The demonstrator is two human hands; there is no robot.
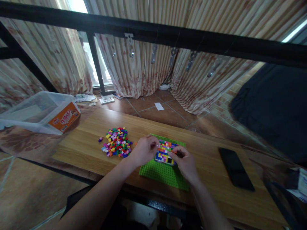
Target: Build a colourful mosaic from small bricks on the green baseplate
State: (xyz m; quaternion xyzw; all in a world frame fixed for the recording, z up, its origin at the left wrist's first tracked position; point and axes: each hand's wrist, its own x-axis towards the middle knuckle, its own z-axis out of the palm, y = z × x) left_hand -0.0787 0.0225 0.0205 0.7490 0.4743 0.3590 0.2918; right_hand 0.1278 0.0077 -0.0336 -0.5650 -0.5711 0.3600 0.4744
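A green studded baseplate lies on the wooden table, and a block of small multicoloured toy bricks is built up on it. My left hand is over the block's left edge, thumb and fingertips pinched together. What they hold, if anything, is too small to name. From the other side, my right hand reaches over the right part of the block. Its fingers are closed close above the bricks, and a bit of orange shows by the fingertips. Whether that is a held brick I cannot tell.
Left of the baseplate is a pile of loose small bricks, with a purple brick lying apart. A black phone rests at the table's right. Beyond the left end stands a clear plastic bin. A dark metal bar crosses overhead.
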